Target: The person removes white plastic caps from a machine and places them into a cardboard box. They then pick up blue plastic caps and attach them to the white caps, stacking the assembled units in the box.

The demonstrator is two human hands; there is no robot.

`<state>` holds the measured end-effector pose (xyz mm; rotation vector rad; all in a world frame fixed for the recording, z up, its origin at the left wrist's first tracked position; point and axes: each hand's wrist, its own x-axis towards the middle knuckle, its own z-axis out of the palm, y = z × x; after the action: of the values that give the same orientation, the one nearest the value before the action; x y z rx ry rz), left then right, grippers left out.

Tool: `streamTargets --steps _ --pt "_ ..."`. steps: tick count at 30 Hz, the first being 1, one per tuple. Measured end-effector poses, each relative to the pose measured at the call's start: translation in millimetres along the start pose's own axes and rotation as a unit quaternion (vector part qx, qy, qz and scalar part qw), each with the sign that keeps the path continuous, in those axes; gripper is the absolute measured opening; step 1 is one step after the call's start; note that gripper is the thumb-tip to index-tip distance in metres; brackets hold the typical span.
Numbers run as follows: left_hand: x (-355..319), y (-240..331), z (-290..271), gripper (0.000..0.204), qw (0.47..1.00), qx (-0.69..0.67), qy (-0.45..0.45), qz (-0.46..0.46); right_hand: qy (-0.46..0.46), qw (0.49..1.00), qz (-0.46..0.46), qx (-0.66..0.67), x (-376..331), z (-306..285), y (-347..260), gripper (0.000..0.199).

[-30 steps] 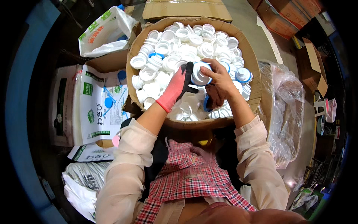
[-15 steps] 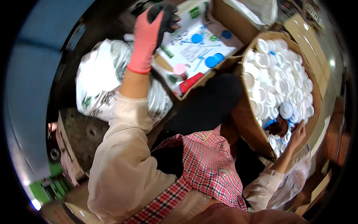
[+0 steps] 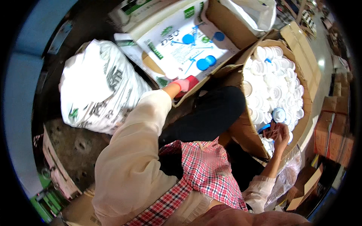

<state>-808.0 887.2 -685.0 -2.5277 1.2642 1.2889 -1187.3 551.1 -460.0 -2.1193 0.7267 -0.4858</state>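
Observation:
My left hand (image 3: 182, 84), in a pink glove, reaches down into the near corner of the open carton (image 3: 218, 78), beside a red object (image 3: 191, 81). Its fingers are hidden, so its grip does not show. Blue round lids (image 3: 203, 64) and thin blue pieces (image 3: 194, 35) lie on the printed sheet in that carton. On the right, my bare right hand (image 3: 281, 133) is over a cardboard box (image 3: 309, 101) full of white plastic caps (image 3: 277, 90). Its blurred fingers are bent down by a dark brown thing and a pale blue cap (image 3: 278, 115); whether they grip anything is unclear.
A bulging white plastic bag (image 3: 98, 86) stands left of the carton. My dark-trousered leg (image 3: 211, 113) lies between carton and cap box. Clear plastic wrap (image 3: 284, 180) is at the lower right, near stacked brown cartons (image 3: 328, 126). A blue wall (image 3: 26, 98) runs along the left.
My left hand has come down from above the carton's far left side into its near corner by the red object. My right hand has moved left from the box rim, over the caps.

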Motion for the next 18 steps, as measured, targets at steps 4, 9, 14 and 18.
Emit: streamTargets --steps 4,9,14,18 --pt "88 -60 118 0.051 0.997 0.017 0.006 -0.077 -0.030 0.999 0.041 -0.008 -10 11 -16 0.022" --pt "104 -99 175 0.031 0.988 0.026 0.140 -0.055 -0.020 0.996 0.087 0.026 -33 21 -16 0.030" --pt "79 -73 130 0.014 0.969 0.036 0.234 -0.072 -0.046 0.996 0.052 0.046 -10 51 -49 0.031" --pt "32 -35 51 0.015 0.968 0.002 0.240 -0.068 -0.119 0.991 -0.060 -0.006 27 110 -108 0.029"
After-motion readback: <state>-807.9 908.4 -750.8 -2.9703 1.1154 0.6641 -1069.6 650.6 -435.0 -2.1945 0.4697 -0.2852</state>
